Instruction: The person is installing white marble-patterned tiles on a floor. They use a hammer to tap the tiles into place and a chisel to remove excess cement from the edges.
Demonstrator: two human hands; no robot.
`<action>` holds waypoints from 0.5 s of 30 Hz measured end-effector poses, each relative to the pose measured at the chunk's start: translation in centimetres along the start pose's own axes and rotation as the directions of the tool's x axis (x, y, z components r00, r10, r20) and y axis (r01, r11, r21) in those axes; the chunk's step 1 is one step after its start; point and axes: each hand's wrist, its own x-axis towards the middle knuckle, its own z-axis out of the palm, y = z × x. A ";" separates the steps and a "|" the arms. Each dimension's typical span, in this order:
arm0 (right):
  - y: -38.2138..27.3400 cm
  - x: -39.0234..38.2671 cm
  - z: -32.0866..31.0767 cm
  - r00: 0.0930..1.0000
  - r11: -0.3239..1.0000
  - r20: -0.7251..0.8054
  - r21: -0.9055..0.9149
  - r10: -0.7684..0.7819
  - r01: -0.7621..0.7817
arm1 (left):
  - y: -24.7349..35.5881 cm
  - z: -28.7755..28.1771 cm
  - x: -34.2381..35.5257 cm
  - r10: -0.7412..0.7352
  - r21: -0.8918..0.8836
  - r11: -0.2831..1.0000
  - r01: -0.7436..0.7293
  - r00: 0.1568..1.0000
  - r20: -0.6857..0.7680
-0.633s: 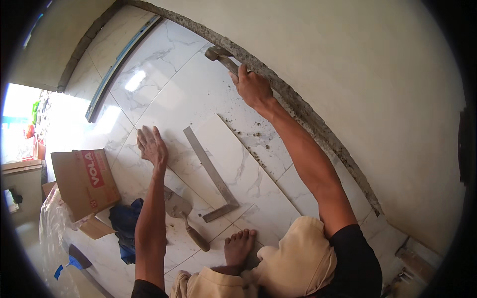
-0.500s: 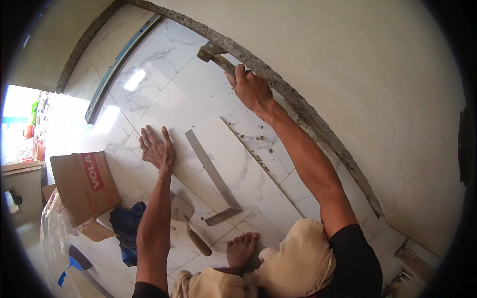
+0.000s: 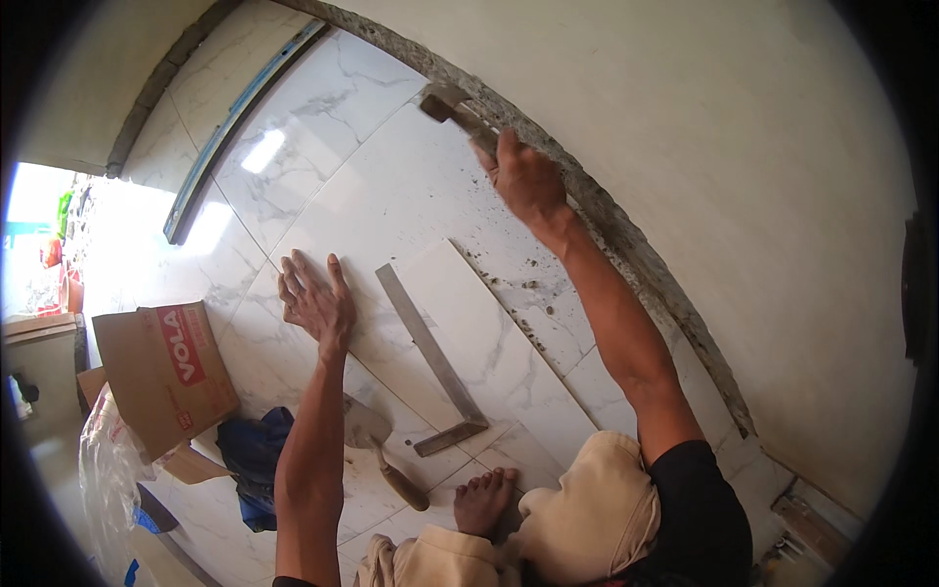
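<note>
My right hand (image 3: 531, 181) is closed round the handle of a hammer (image 3: 453, 110), whose head is by the rough, chipped strip at the wall's foot. Palm down, my left hand (image 3: 319, 298) rests on white marble-patterned floor tiles (image 3: 323, 186), fingers spread. Between my arms lies a loose cut tile piece (image 3: 489, 323), with a metal try square (image 3: 425, 352) along its left side. A trowel (image 3: 377, 435) with a wooden handle lies beside my left forearm, which hides part of its blade.
A cardboard box (image 3: 161, 372) stands at the left by dark blue cloth (image 3: 252, 460) and clear plastic wrap (image 3: 108, 460). A long blue straightedge (image 3: 240, 127) lies at the far left. The rough wall strip (image 3: 626, 225) curves along the right. Crumbs of mortar (image 3: 528, 284) lie scattered near it.
My right hand and the hammer have shifted to the right and slightly down in the picture. The left hand stays flat on the tiles; the whole view has moved slightly.
</note>
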 end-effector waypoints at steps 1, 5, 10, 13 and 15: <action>0.9 0.1 0.4 0.998 0.998 0.036 0.037 0.051 -0.052 | 0.2 0.0 -0.2 0.002 -0.010 1.000 -0.002 1.000 0.006; 0.8 1.0 1.1 0.982 0.989 0.147 0.069 0.116 -0.127 | 0.1 0.0 -0.1 0.000 0.006 1.000 0.000 1.000 0.017; -0.6 0.1 0.1 0.985 0.993 0.152 0.073 0.085 -0.097 | -0.1 0.0 -0.1 0.006 -0.004 1.000 -0.006 1.000 0.025; 1.6 1.0 1.1 0.974 0.985 0.159 0.039 0.160 -0.169 | 0.3 0.2 -0.1 0.012 -0.020 1.000 -0.011 1.000 0.021; 0.5 0.8 0.8 0.964 0.981 0.189 0.002 0.188 -0.192 | -0.1 0.2 0.1 0.003 0.002 1.000 -0.003 1.000 0.021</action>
